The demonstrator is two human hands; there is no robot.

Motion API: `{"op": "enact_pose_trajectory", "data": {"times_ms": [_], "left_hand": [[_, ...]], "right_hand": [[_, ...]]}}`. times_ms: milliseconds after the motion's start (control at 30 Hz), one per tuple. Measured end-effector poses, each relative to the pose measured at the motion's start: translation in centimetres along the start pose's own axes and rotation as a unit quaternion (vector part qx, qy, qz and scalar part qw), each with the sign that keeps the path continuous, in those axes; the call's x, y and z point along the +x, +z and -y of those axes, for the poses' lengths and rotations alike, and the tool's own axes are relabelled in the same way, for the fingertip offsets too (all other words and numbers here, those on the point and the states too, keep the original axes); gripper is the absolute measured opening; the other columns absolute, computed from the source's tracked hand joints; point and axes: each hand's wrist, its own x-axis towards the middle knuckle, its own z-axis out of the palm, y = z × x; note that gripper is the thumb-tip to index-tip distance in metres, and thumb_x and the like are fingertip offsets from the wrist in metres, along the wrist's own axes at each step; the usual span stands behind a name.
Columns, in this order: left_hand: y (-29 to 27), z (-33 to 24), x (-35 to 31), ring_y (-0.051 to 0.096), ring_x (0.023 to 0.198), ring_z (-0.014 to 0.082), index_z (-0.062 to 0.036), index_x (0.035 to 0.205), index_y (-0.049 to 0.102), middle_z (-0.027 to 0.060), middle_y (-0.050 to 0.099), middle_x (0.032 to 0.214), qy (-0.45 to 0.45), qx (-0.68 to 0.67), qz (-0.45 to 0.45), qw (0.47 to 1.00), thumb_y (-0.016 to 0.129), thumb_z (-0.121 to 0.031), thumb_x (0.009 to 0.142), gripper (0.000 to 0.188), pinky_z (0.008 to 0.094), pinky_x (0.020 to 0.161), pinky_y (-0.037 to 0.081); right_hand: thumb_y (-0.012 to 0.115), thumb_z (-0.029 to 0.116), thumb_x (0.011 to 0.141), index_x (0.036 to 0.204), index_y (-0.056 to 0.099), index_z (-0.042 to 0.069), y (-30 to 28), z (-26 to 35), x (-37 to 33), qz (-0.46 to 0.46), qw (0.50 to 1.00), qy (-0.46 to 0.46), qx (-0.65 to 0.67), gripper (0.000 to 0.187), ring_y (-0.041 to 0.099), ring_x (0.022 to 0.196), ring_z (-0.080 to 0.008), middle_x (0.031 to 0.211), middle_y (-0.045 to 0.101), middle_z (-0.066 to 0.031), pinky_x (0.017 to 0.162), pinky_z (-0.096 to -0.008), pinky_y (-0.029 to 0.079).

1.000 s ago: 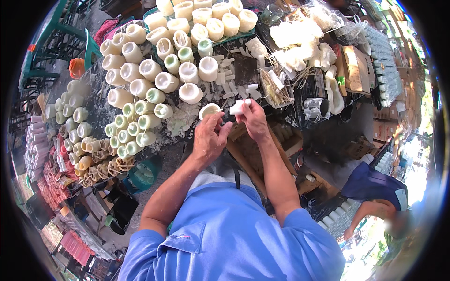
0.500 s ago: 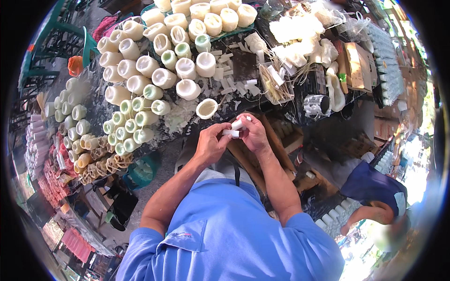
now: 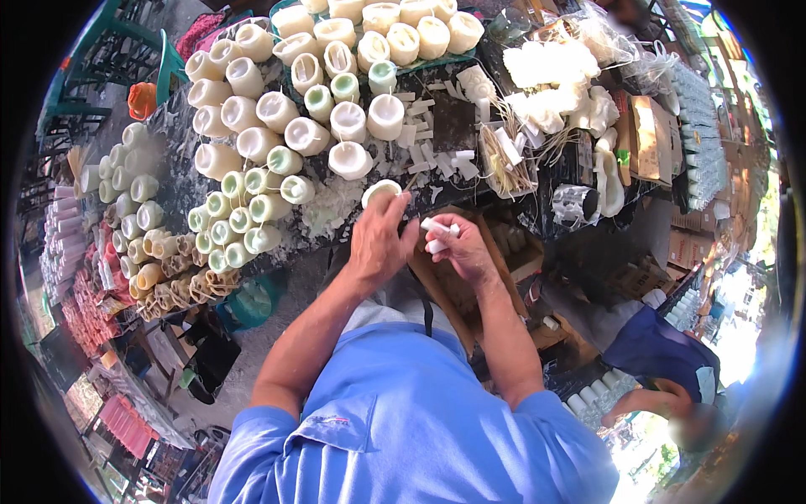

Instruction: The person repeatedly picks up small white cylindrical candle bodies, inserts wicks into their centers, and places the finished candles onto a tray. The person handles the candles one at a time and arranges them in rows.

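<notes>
My left hand (image 3: 378, 244) reaches up to the table's near edge, fingers stretched out and apart. Its fingertips overlap a hollow cream wax candle cup (image 3: 382, 186) and hide part of it; whether they touch it I cannot tell. Beside it, my right hand (image 3: 470, 254) is closed on two short white wax sticks (image 3: 439, 228), held between thumb and fingers. Just beyond stand larger white candle cups (image 3: 350, 160) with wicks. Pale green candle cups (image 3: 267, 207) are grouped to the left.
White wax pieces (image 3: 432, 158) and shavings (image 3: 323, 206) litter the black tabletop. A bundle of wicks (image 3: 508, 168) lies right of them, near a foil-like silver cylinder (image 3: 574, 203). Below the edge sits an open wooden box (image 3: 442, 296). A person in dark blue (image 3: 659, 349) is at right.
My left hand has let go of its white stick and moved up to the candle cup. Both sticks are now in my right hand. The view has shifted slightly.
</notes>
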Motion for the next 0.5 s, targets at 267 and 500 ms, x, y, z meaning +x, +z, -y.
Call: {"op": "enact_pose_trajectory", "data": {"times_ms": [267,500], "left_hand": [[-0.6,3.7,0.6,0.073,0.097,0.038,-0.0019,0.11,0.077,0.0166,0.076,0.099,0.018,0.07,-0.033,0.997,0.074,-0.006,0.096,0.014,0.0463,0.084,0.059],[-1.9,5.4,-0.8,0.073,0.091,0.038,0.0015,0.106,0.076,0.0181,0.077,0.101,0.051,0.022,-0.076,0.996,0.073,0.002,0.094,0.013,0.0454,0.083,0.059]], "right_hand": [[0.079,0.017,0.101,0.121,0.073,0.003,3.4,4.4,2.0,-0.128,0.939,-0.108,-0.301,0.026,0.075,0.083,-0.0147,0.098,0.078,-0.0084,0.073,-0.0332,0.061],[0.08,0.012,0.098,0.125,0.075,0.001,9.4,5.2,4.1,-0.064,0.779,-0.326,-0.532,0.03,0.075,0.089,-0.027,0.103,0.078,-0.0168,0.084,-0.038,0.06]]}}
